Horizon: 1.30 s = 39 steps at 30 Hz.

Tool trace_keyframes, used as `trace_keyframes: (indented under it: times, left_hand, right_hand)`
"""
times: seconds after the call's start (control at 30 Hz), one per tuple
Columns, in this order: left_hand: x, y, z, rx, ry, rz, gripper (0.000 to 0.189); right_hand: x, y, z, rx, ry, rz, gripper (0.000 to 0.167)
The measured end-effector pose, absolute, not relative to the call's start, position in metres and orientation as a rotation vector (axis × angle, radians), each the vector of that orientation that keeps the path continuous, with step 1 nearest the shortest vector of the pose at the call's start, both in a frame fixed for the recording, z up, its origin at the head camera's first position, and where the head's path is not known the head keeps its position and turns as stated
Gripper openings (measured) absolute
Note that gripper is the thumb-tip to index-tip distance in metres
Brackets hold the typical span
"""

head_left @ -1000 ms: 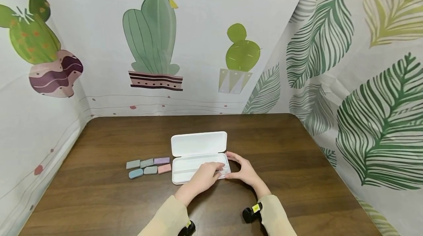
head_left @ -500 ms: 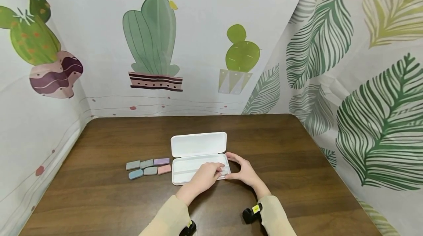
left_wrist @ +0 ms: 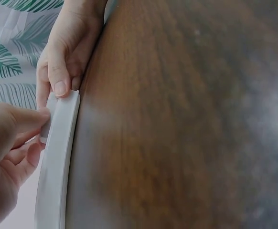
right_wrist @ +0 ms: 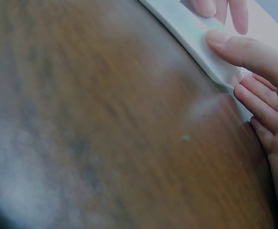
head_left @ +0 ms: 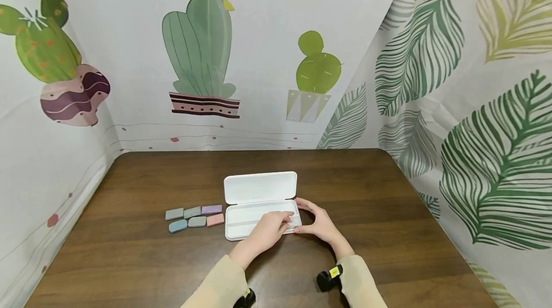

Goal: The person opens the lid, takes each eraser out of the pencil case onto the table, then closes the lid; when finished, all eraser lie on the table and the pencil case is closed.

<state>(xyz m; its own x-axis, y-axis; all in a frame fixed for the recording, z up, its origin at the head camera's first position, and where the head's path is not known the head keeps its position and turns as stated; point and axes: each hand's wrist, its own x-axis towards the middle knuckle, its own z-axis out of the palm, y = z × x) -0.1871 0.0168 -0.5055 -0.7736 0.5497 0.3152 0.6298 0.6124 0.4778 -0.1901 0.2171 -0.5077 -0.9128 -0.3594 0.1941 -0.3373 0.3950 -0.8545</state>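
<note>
A white pencil case point(head_left: 241, 216) lies on the table with its lid point(head_left: 260, 188) raised at the back. My left hand point(head_left: 266, 231) reaches into the right end of the case. Between its thumb and fingers it pinches a small pale grey flat piece point(left_wrist: 45, 130), mostly covered, whose kind I cannot tell. My right hand point(head_left: 320, 225) grips the right end of the case, thumb on the front edge and fingers round the far side. Left of the case lie several small flat blocks, including a purple block point(head_left: 212, 209), a pink block point(head_left: 215, 220) and a blue block point(head_left: 178, 226).
Grey blocks point(head_left: 174, 214) sit among the coloured ones in two short rows. The brown wooden table point(head_left: 388, 231) extends around the case. Behind it and at the sides hangs a white cloth point(head_left: 263, 59) printed with cacti and leaves.
Both hands keep their places at the case's right end. Only a slight shift of the whole view shows; the case and the blocks stay put.
</note>
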Motion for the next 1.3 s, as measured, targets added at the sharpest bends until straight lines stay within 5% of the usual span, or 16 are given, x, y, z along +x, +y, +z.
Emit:
trace_keyframes:
  times: [0.63,1.3]
  left_hand:
    - [-0.191,-0.015,-0.497,-0.844,-2.563,-1.278,0.030]
    - [-0.203,-0.140,-0.498,-0.799,-2.690,-1.436,0.032]
  right_hand:
    - [-0.207,0.225,-0.540,-0.646,2.678,-1.556,0.080]
    - [-0.207,0.226,-0.543,-0.589,2.661,-1.541,0.084]
